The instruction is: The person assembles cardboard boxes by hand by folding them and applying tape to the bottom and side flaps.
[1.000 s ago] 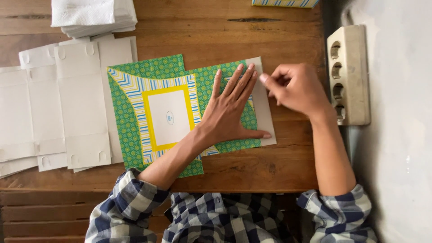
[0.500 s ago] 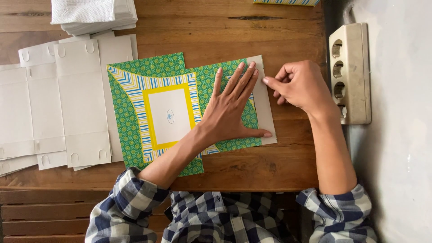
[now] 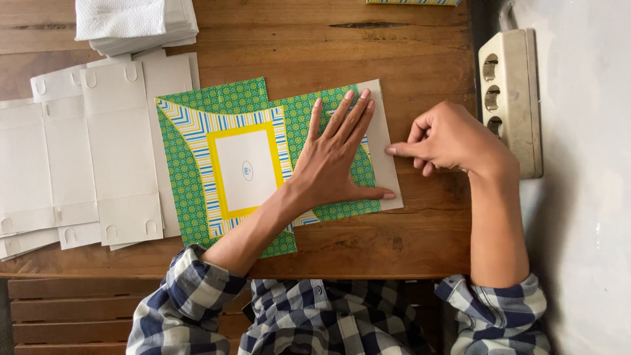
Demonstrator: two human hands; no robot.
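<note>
Head view showed the left hand (image 3: 335, 158) pressed flat, fingers spread, on a green patterned card sheet (image 3: 223, 164) lying unfolded on the wooden bench (image 3: 394, 52). Its grip held nothing. Just beside it, the right hand (image 3: 453, 141) was curled, forefinger tip touching the sheet's plain grey flap (image 3: 384, 131). White flat blanks (image 3: 85, 151) lay alongside, a power strip (image 3: 509, 98) beyond.

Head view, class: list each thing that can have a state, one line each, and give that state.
Green patterned box blank: unfolded, flat on the wooden table.
Left hand: spread flat, pressing on the blank.
Right hand: curled, fingertip on the blank's grey flap.
White box blanks: flat, overlapping.
Power strip: sockets empty.
</note>
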